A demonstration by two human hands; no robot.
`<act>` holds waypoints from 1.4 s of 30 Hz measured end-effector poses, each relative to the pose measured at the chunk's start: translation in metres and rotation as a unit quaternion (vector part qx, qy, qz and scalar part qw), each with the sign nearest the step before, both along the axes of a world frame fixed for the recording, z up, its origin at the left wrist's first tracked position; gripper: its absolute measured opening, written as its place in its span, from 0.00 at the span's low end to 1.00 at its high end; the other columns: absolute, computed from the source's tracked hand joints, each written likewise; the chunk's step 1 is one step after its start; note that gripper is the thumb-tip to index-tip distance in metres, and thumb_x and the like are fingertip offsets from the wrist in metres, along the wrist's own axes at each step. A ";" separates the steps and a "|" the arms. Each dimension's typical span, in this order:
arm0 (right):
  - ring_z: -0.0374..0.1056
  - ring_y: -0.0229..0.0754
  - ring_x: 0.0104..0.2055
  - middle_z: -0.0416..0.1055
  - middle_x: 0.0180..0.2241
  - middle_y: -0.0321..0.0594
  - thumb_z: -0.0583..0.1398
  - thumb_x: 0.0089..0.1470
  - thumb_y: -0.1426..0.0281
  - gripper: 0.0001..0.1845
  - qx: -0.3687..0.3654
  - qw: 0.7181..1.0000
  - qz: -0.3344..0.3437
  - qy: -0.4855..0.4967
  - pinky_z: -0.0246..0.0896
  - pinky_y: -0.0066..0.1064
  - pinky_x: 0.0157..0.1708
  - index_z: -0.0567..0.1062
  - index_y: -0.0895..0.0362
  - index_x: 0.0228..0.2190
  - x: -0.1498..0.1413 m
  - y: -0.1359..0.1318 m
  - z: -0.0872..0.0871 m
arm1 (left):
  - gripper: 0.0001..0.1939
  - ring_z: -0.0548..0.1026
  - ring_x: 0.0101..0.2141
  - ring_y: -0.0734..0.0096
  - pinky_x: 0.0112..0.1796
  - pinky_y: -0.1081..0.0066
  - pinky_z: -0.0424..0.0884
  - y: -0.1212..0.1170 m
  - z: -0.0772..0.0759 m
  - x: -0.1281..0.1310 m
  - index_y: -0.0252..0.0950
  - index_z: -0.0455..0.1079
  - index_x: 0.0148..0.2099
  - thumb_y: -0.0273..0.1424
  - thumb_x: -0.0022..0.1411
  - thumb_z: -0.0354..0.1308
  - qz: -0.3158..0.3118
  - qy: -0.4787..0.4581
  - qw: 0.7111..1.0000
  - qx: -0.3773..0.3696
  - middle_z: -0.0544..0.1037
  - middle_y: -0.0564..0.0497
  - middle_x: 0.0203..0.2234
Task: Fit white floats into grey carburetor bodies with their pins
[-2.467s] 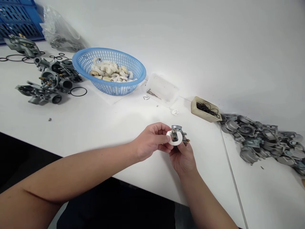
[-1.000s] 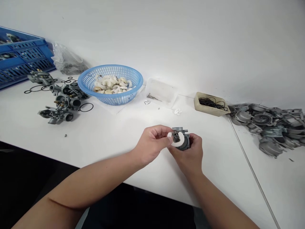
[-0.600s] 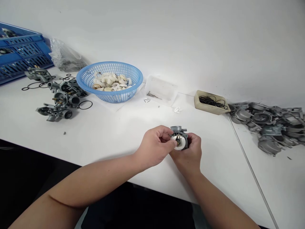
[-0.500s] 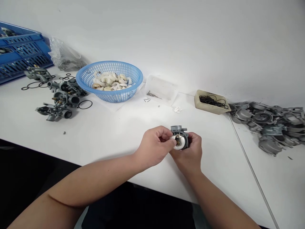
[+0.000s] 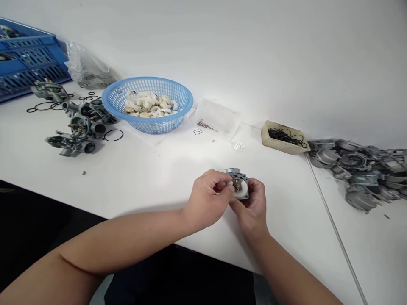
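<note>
My right hand (image 5: 254,207) grips a grey metal carburetor body (image 5: 233,171) from below and the right, its open underside turned up toward me. A white C-shaped carburetor float (image 5: 243,189) sits over that opening, around the brass jets in the middle. The thumb and fingers of my left hand (image 5: 211,197) pinch the float's left end. My left fingertips cover that end, and my right hand hides the body's lower side.
A blue basket (image 5: 148,127) of white floats stands behind. Carburetor bodies (image 5: 76,127) and rubber rings (image 5: 113,135) lie left, near a blue crate (image 5: 34,59). A clear tray (image 5: 227,123) holds thin pins. Black rings fill a beige box (image 5: 282,146); metal bowls (image 5: 356,165) are heaped right.
The float, earlier held up in front of the carburetor, has moved down onto its open underside. The carburetor has been turned in my right hand. The view has shifted slightly.
</note>
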State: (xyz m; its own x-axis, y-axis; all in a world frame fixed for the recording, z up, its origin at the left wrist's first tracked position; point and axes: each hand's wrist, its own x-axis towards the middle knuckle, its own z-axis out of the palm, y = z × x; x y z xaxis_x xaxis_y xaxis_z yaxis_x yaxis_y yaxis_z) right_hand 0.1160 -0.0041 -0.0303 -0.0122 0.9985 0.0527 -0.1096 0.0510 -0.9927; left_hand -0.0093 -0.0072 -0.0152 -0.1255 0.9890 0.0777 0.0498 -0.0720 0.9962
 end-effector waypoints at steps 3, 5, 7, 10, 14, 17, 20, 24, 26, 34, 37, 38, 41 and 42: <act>0.67 0.40 0.36 0.68 0.38 0.35 0.67 0.47 0.64 0.21 0.005 0.999 0.015 0.045 0.67 0.35 0.32 0.66 0.50 0.40 0.004 0.000 -0.007 | 0.06 0.70 0.27 0.76 0.28 0.73 0.70 -0.001 0.000 0.001 0.38 0.72 0.38 0.28 0.57 0.56 0.010 -0.009 1.000 -0.003 0.69 0.54 0.28; 0.67 0.41 0.37 0.68 0.38 0.36 0.65 0.50 0.62 0.17 -0.005 0.997 0.021 0.078 0.68 0.36 0.31 0.67 0.50 0.40 0.005 0.000 -0.007 | 0.07 0.71 0.28 0.75 0.28 0.72 0.72 -0.001 0.002 0.001 0.38 0.70 0.40 0.29 0.57 0.57 0.015 -0.021 1.000 -0.005 0.69 0.53 0.31; 0.67 0.40 0.35 0.69 0.37 0.35 0.64 0.51 0.61 0.14 -0.011 0.994 0.024 0.102 0.67 0.34 0.29 0.68 0.50 0.38 0.004 -0.001 -0.005 | 0.09 0.73 0.31 0.73 0.29 0.71 0.73 -0.001 0.005 0.001 0.38 0.68 0.41 0.30 0.57 0.58 0.019 -0.019 1.000 -0.005 0.70 0.52 0.34; 0.66 0.38 0.31 0.70 0.32 0.34 0.64 0.51 0.61 0.12 -0.022 0.992 0.020 0.126 0.64 0.31 0.27 0.70 0.51 0.35 0.003 -0.001 -0.001 | 0.10 0.73 0.33 0.71 0.31 0.70 0.74 -0.001 0.008 0.000 0.38 0.67 0.42 0.30 0.56 0.58 0.014 -0.005 1.000 -0.013 0.72 0.50 0.37; 0.65 0.36 0.28 0.71 0.28 0.33 0.66 0.48 0.60 0.13 -0.054 0.990 0.001 0.133 0.61 0.28 0.25 0.70 0.53 0.32 0.004 0.001 0.001 | 0.08 0.72 0.31 0.72 0.32 0.67 0.74 -0.001 0.009 -0.003 0.37 0.68 0.40 0.30 0.56 0.58 -0.014 0.039 0.999 -0.006 0.73 0.49 0.36; 0.65 0.36 0.27 0.71 0.26 0.32 0.67 0.47 0.61 0.14 -0.077 0.989 -0.005 0.128 0.59 0.27 0.24 0.69 0.53 0.30 0.005 0.003 0.002 | 0.10 0.73 0.32 0.71 0.34 0.66 0.75 -0.001 0.007 -0.004 0.37 0.68 0.42 0.29 0.55 0.58 -0.030 0.068 0.997 0.014 0.73 0.49 0.36; 0.66 0.36 0.27 0.71 0.26 0.31 0.66 0.47 0.62 0.13 -0.091 0.987 -0.017 0.134 0.62 0.29 0.26 0.69 0.53 0.29 0.007 0.007 0.002 | 0.18 0.74 0.37 0.68 0.37 0.65 0.77 -0.002 0.004 -0.004 0.37 0.68 0.46 0.27 0.51 0.61 -0.054 0.086 0.994 0.049 0.71 0.48 0.40; 0.67 0.36 0.26 0.70 0.24 0.30 0.66 0.47 0.62 0.13 -0.101 0.987 -0.028 0.125 0.61 0.28 0.26 0.69 0.54 0.28 0.007 0.010 0.004 | 0.25 0.73 0.41 0.66 0.41 0.63 0.77 -0.003 0.001 -0.003 0.38 0.67 0.51 0.26 0.49 0.61 -0.085 0.122 0.987 0.066 0.69 0.46 0.46; 0.68 0.37 0.26 0.70 0.23 0.31 0.66 0.48 0.61 0.13 -0.104 0.986 -0.028 0.124 0.61 0.29 0.26 0.69 0.55 0.27 0.006 0.011 0.006 | 0.26 0.73 0.41 0.66 0.41 0.62 0.76 -0.002 -0.001 -0.003 0.39 0.66 0.52 0.26 0.49 0.62 -0.088 0.141 0.984 0.063 0.68 0.46 0.46; 0.69 0.39 0.24 0.72 0.23 0.33 0.61 0.44 0.68 0.04 -0.155 0.972 -0.040 0.173 0.61 0.30 0.22 0.72 0.54 0.27 0.005 0.012 0.014 | 0.19 0.72 0.44 0.64 0.41 0.64 0.76 -0.001 -0.005 -0.003 0.37 0.69 0.46 0.28 0.50 0.63 -0.077 0.163 0.977 0.111 0.68 0.44 0.46; 0.70 0.41 0.25 0.74 0.25 0.34 0.61 0.40 0.70 0.06 -0.184 0.965 -0.036 0.185 0.61 0.30 0.22 0.73 0.54 0.27 0.006 0.013 0.017 | 0.21 0.71 0.46 0.63 0.42 0.63 0.75 -0.001 -0.005 -0.003 0.36 0.68 0.48 0.28 0.50 0.63 -0.077 0.165 0.977 0.111 0.68 0.44 0.46; 0.71 0.42 0.26 0.75 0.25 0.34 0.61 0.39 0.70 0.07 -0.191 0.963 -0.034 0.189 0.62 0.31 0.22 0.73 0.54 0.27 0.007 0.013 0.018 | 0.21 0.71 0.46 0.63 0.42 0.63 0.75 -0.001 -0.004 -0.004 0.36 0.68 0.48 0.28 0.49 0.64 -0.077 0.166 0.977 0.111 0.68 0.44 0.46; 0.72 0.45 0.27 0.76 0.26 0.36 0.61 0.37 0.71 0.09 -0.203 0.959 -0.028 0.195 0.63 0.34 0.23 0.74 0.54 0.27 0.008 0.014 0.019 | 0.20 0.71 0.46 0.62 0.42 0.63 0.75 -0.001 -0.002 -0.004 0.37 0.68 0.47 0.27 0.49 0.64 -0.072 0.166 0.977 0.108 0.68 0.44 0.46; 0.72 0.45 0.28 0.76 0.26 0.36 0.61 0.37 0.70 0.09 -0.207 0.958 -0.025 0.197 0.63 0.35 0.23 0.74 0.54 0.27 0.009 0.013 0.019 | 0.20 0.71 0.47 0.62 0.41 0.63 0.76 -0.001 -0.002 -0.004 0.37 0.68 0.46 0.27 0.49 0.64 -0.070 0.165 0.978 0.105 0.68 0.44 0.46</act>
